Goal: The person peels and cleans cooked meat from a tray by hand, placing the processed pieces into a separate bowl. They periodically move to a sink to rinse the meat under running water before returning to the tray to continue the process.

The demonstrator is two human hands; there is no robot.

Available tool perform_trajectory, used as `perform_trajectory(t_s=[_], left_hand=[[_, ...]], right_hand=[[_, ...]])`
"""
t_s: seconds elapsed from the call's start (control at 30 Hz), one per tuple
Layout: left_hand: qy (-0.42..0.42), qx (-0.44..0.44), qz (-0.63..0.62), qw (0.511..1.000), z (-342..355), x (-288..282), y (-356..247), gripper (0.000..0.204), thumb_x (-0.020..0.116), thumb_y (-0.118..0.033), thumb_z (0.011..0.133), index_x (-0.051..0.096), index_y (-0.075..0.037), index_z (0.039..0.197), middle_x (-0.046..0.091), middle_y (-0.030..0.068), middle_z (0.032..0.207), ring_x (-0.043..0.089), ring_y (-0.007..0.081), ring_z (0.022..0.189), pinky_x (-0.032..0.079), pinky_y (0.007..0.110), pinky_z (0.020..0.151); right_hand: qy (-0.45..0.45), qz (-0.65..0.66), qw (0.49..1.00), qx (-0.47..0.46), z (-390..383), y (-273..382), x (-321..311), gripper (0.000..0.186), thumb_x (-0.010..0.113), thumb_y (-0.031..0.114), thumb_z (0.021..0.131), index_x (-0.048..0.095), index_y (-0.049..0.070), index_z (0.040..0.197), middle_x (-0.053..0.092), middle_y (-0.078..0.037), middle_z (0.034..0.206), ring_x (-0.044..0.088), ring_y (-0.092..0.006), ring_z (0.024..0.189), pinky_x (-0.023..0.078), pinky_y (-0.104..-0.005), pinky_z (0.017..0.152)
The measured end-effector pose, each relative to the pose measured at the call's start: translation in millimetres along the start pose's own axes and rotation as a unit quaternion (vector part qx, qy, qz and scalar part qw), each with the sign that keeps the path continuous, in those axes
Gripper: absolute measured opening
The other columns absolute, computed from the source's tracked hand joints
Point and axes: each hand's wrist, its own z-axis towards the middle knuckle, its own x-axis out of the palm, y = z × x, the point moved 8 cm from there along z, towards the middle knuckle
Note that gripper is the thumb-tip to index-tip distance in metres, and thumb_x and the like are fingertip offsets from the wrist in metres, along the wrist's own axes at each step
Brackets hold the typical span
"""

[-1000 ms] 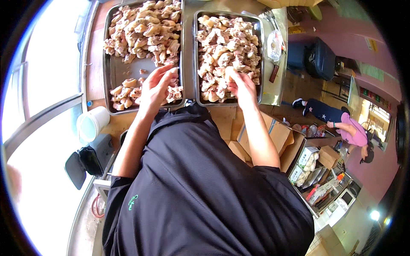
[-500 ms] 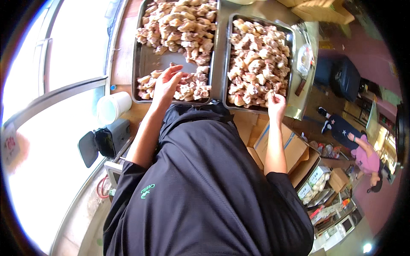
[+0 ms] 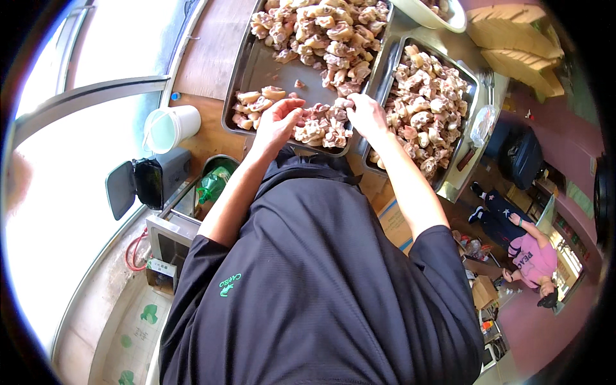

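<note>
Two dark metal trays of pale, knobbly meat pieces stand side by side at the far edge of my body. In the left tray [image 3: 264, 69], a large heap of meat pieces [image 3: 333, 32] fills the far part, and a smaller row of meat pieces [image 3: 321, 128] lies along the near side. My left hand [image 3: 280, 125] is over that row, fingers bent and apart, with a gap between thumb and forefinger. My right hand [image 3: 368, 117] reaches over the left tray's right edge, fingers pinched together beside the row; what they hold is hidden. The right tray [image 3: 473, 96] is heaped with similar pieces.
A knife-like tool [image 3: 466, 158] and a clear plastic bag [image 3: 484, 125] lie right of the right tray. A white bowl [image 3: 457, 16] stands beyond it. At left are a white bucket [image 3: 172, 128] and a grey bin [image 3: 173, 173]. A person in pink [image 3: 536, 256] is at far right.
My right hand has moved left from the right tray's pile to the left tray's near row. My left hand remains at that row. The view has shifted, so the trays appear further right.
</note>
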Motion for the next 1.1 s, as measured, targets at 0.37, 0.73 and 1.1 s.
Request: perform_trajectory(t_s=[0.37, 0.73, 1.1], left_hand=[[0.015, 0.009, -0.035, 0.999, 11, -28, 16, 0.028, 0.063, -0.018, 0.1, 0.065, -0.004, 0.125, 0.074, 0.0007, 0.103, 0.06, 0.0023, 0.078, 0.042, 0.017, 0.062], [0.067, 0.044, 0.186, 0.979, 46, 5, 12, 0.035, 0.065, -0.02, 0.096, 0.066, 0.001, 0.124, 0.074, 0.0075, 0.105, 0.069, 0.0129, 0.091, 0.055, 0.026, 0.083], [-0.063, 0.125, 0.475, 0.869, 149, 49, 25, 0.051, 0.075, -0.023, 0.081, 0.056, -0.009, 0.127, 0.065, 0.0207, 0.113, 0.066, 0.0402, 0.105, 0.054, 0.049, 0.09]], right_hand=[[0.033, -0.103, 0.994, 0.007, 15, -14, 41, 0.024, 0.071, 0.02, 0.083, 0.066, 0.007, 0.103, 0.066, -0.015, 0.099, 0.068, -0.0339, 0.097, 0.056, -0.045, 0.086], [-0.062, -0.102, 0.993, 0.024, 37, -7, 11, 0.037, 0.072, 0.011, 0.083, 0.065, 0.012, 0.12, 0.061, -0.012, 0.116, 0.061, -0.0305, 0.112, 0.055, -0.043, 0.093], [-0.064, -0.054, 0.994, 0.071, 18, 6, -9, 0.037, 0.07, 0.018, 0.09, 0.063, 0.009, 0.125, 0.061, -0.015, 0.115, 0.065, -0.0331, 0.105, 0.057, -0.0429, 0.09]])
